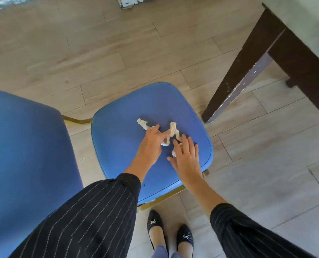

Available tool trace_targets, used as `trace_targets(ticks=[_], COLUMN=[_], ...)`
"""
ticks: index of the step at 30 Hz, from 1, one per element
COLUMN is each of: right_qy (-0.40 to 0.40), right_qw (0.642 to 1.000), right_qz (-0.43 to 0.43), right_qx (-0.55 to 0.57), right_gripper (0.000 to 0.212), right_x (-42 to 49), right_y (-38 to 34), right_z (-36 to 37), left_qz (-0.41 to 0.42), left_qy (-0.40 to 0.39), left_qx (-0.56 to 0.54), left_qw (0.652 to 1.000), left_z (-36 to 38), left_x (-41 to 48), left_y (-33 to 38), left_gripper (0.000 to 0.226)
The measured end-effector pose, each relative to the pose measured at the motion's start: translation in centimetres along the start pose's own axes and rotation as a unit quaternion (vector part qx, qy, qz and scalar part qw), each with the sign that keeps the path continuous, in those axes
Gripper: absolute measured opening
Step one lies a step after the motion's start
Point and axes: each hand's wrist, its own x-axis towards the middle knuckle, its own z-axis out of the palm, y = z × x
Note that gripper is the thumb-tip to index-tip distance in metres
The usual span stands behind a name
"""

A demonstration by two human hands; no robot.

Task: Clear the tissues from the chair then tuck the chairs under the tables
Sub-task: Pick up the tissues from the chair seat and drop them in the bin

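A blue padded chair seat [125,127] with a gold frame stands in front of me, seen from above. Crumpled white tissues lie on it: one [142,123] at the far left, a twisted one [172,130] in the middle, and a small piece [173,153] partly under my right hand. My left hand [151,140] reaches over the seat, its fingers pinching the near end of the twisted tissue. My right hand [186,155] hovers flat over the seat, fingers spread, touching the small piece.
A second blue chair [24,146] stands close on the left. A dark wooden table leg [244,67] and a pale tabletop [304,19] are at the upper right. Wood-look floor surrounds the chairs. My feet in dark shoes [170,233] stand just behind the seat.
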Motion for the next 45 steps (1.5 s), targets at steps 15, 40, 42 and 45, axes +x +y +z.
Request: trace_targets(ticks=[15,40,42,45], right_qy=[-0.037,0.105,0.097,0.115], right_qw=[0.999,0.949,0.952,0.958], right_qz=[-0.013,-0.284,-0.269,-0.196], right_qx=[-0.018,0.090,0.112,0.173], right_gripper=[0.046,0.032,0.031,0.025], right_x=[-0.2,-0.5,-0.7,-1.2], right_y=[-0.9,-39.9,-42.8,-46.0], right_z=[-3.4,-38.6,-37.4,-34.6], left_qz=[-0.033,-0.068,-0.071,-0.070], left_qy=[0.052,0.260,0.269,0.264], left_qx=[0.000,0.067,0.062,0.073], left_qw=[0.998,0.961,0.959,0.959], left_z=[-2.2,-54.8,-56.2,-57.5], left_x=[-8.0,-23.3,-25.4,-27.4], left_y=[0.5,-5.1,-8.2,-12.6], left_gripper=[0.034,0.017,0.017,0.009])
